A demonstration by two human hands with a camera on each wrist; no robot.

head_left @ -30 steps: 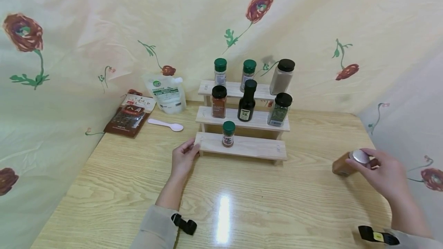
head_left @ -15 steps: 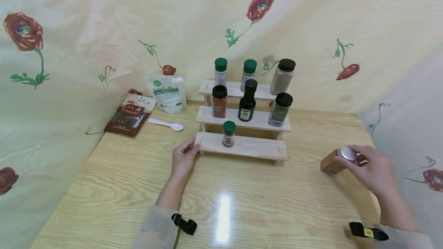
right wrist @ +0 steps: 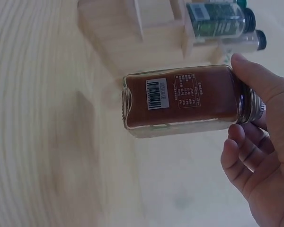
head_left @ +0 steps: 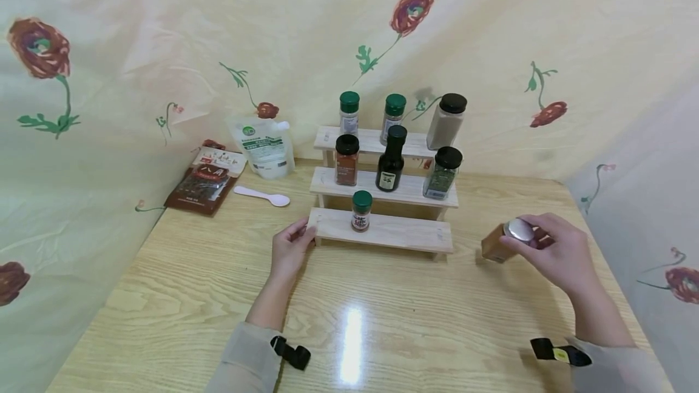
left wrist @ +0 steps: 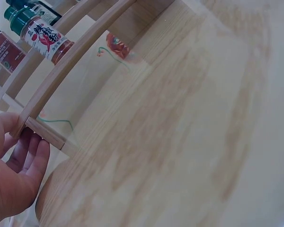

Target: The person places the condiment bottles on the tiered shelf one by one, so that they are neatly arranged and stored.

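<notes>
My right hand [head_left: 559,250] holds a square glass spice jar [right wrist: 184,97] of reddish-brown powder by its silver lid [head_left: 519,230], tilted, to the right of the wooden tiered rack. In the right wrist view its barcode label faces the camera. My left hand [head_left: 289,250] pinches the left end of the rack's lowest shelf [head_left: 404,236], thumb above and fingers curled beneath, as the left wrist view shows. A small green-capped jar [head_left: 361,214] stands on that shelf, left of its middle.
On the middle shelf [head_left: 409,190] stand a red spice jar [head_left: 346,165], a dark bottle [head_left: 389,165] and a jar of green herbs [head_left: 441,178]. Several jars fill the top shelf. A white pouch [head_left: 267,153], brown packet [head_left: 204,182] and pink spoon [head_left: 264,196] lie left.
My right hand has carried the spice jar leftward and slightly back, closer to the rack. My left hand stays on the lowest shelf's end.
</notes>
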